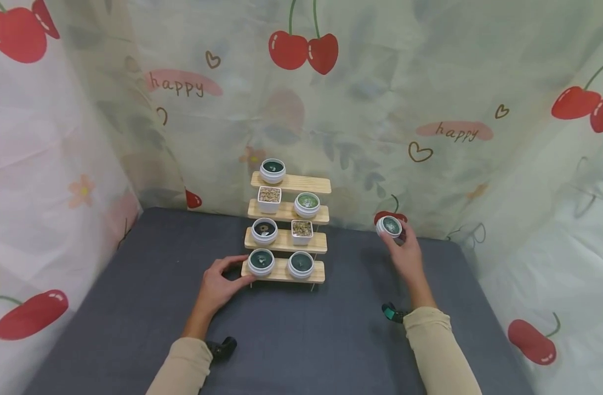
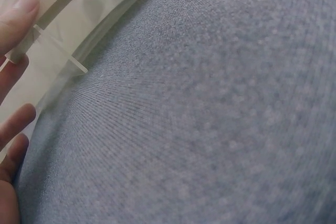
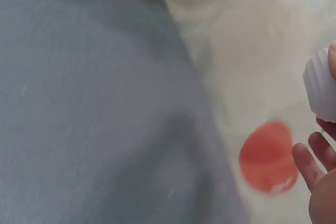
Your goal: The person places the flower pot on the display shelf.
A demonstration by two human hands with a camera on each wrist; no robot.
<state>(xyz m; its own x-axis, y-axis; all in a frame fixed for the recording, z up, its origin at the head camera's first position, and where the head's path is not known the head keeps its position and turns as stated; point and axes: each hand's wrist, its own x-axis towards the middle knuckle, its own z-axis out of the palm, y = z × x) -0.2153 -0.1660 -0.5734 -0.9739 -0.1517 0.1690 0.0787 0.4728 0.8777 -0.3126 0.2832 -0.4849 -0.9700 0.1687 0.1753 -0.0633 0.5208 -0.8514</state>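
Note:
A stepped stand with several pale wooden boards (image 1: 307, 269) carries small white pots. At its lowest step, my left hand (image 1: 220, 285) grips the left end of the board, its thumb (image 2: 21, 17) and a finger on either side of the edge. Close beside those fingers sits a round white pot (image 1: 261, 262) with dark green contents. Off to the right, my right hand (image 1: 404, 253) holds another round white pot (image 1: 389, 226), dark green inside, raised above the table. That pot's ribbed side (image 3: 320, 87) shows in the right wrist view.
Other round pots stand on the boards, such as the light green one (image 1: 307, 203), along with square pots of grainy contents (image 1: 302, 231). A dark grey cloth (image 1: 341, 340) covers the table. Behind and at both sides hangs a cherry-printed curtain (image 1: 370, 109).

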